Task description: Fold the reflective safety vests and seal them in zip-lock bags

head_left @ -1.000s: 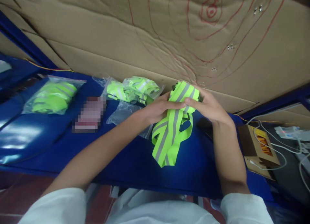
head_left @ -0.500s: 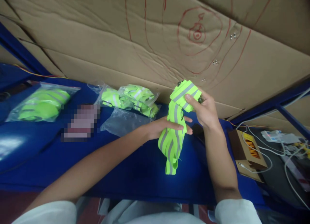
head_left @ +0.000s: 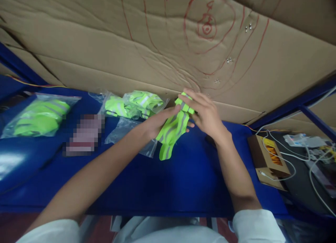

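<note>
A neon yellow-green reflective strap (head_left: pixel 172 129) with a grey stripe is gathered between my hands above the blue table. My left hand (head_left: pixel 164 118) grips the folded lengths, its thumb on top and fingertips showing past the far side. One loop hangs down below it. From the right, my right hand (head_left: pixel 206 111) closes over the upper folded end, fingers bent across the top. Just behind my left wrist lies a clear empty plastic bag (head_left: pixel 122 131). Beyond it sit bagged straps (head_left: pixel 131 104) of the same colour.
The blue table (head_left: pixel 147 183) runs up to a cardboard wall (head_left: pixel 105 57) with red drawn lines. Another bag of neon straps (head_left: pixel 42 117) and a blurred-out flat item (head_left: pixel 85 134) lie left. At right are an open cardboard box (head_left: pixel 270 159) and white cables (head_left: pixel 291 159).
Both hands have moved left and slightly up in view with the strap. My right hand has turned over the upper fold, and the strap's hanging end now swings lower left.
</note>
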`<action>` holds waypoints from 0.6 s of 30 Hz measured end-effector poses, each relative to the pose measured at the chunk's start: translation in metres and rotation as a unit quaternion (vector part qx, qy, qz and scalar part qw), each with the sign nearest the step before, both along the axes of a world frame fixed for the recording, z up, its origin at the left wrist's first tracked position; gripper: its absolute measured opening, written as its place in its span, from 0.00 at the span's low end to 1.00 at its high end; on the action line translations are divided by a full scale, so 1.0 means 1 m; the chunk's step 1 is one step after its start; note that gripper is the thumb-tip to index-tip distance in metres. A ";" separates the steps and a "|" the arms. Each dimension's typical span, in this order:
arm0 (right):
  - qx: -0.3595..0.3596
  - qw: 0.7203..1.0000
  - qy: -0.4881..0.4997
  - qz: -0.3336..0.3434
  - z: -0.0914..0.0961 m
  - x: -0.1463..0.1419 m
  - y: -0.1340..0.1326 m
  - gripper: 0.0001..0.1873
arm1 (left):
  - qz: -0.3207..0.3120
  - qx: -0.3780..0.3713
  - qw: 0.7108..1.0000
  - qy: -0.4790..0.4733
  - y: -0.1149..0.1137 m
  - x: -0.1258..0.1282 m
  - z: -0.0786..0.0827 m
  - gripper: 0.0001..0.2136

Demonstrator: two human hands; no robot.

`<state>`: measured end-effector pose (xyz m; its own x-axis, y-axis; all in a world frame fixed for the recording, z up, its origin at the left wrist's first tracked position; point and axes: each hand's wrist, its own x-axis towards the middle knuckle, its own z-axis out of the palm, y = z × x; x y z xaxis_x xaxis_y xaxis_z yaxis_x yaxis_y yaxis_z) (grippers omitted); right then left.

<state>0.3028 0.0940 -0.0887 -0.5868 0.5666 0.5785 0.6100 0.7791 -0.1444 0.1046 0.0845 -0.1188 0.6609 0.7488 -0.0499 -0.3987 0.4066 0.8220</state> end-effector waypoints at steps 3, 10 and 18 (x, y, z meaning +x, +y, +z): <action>-0.074 0.995 -0.004 0.067 -0.003 -0.005 0.000 0.34 | 0.013 -0.002 1.000 0.014 0.005 -0.004 -0.002 0.29; -0.282 0.920 0.201 0.183 0.000 0.000 0.003 0.16 | 0.109 0.047 0.991 0.069 0.001 0.000 -0.005 0.24; -0.398 0.890 0.213 0.071 -0.005 0.019 0.013 0.43 | 0.058 0.085 0.992 0.071 -0.012 0.007 0.000 0.27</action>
